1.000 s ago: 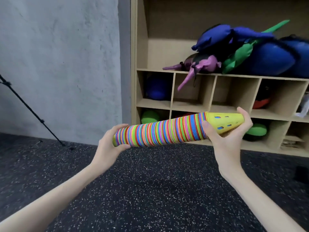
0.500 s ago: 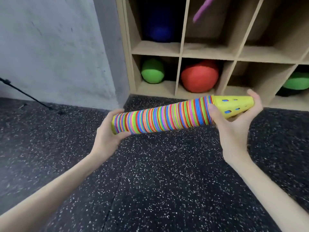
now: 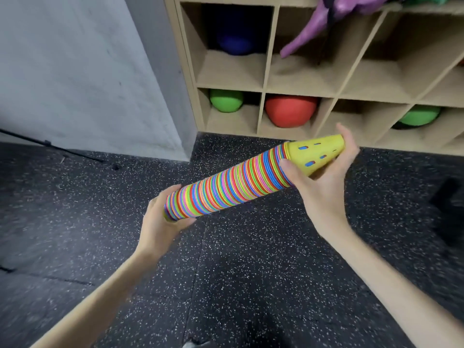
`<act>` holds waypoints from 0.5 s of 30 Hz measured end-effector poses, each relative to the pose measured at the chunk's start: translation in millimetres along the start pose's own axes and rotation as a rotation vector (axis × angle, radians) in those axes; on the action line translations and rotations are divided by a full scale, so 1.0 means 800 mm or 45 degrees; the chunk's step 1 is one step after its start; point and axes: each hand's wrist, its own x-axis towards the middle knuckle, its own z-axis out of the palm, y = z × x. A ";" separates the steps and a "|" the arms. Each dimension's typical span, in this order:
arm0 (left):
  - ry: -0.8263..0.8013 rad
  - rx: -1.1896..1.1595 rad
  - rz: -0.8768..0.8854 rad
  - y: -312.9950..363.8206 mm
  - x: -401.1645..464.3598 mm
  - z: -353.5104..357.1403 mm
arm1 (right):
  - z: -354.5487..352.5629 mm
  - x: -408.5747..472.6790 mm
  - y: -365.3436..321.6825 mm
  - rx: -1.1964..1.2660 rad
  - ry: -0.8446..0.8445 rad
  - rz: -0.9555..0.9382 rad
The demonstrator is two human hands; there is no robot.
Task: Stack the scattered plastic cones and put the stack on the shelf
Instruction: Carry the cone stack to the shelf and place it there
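A long stack of plastic cones (image 3: 236, 187), its rims showing as bands of red, green, blue, orange and pink, is held in the air over the dark speckled floor (image 3: 251, 285), lying nearly level with its far end tilted upward and to the right. A yellow cone (image 3: 313, 153) with small slots caps that raised end. The left hand (image 3: 163, 219) cups the wide lower end, fingers curled round the rims. The right hand (image 3: 324, 177) cradles the upper end from below, thumb pressed on the stack just beside the yellow cone and fingers wrapped behind the tip. The stack is in front of the wooden shelf (image 3: 263, 89) and not touching it. In the shelf's bottom row sit a green ball (image 3: 226, 100), a red ball (image 3: 291, 110) and another green ball (image 3: 419, 116); a blue ball (image 3: 236, 41) sits in the compartment above the first, and a purple soft object (image 3: 313, 26) hangs down from a higher level. A grey wall (image 3: 75, 71) stands to the left.
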 end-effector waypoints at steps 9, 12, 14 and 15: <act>0.073 -0.075 0.053 0.280 -0.034 -0.242 | 0.006 0.077 -0.399 -0.037 0.004 -0.185; 0.084 -0.128 0.083 0.313 -0.045 -0.284 | 0.021 0.086 -0.474 -0.070 -0.001 -0.223; 0.083 -0.162 0.090 0.327 -0.052 -0.300 | 0.034 0.088 -0.513 -0.068 -0.010 -0.267; 0.085 -0.166 0.106 0.332 -0.052 -0.305 | 0.039 0.089 -0.529 -0.078 -0.014 -0.299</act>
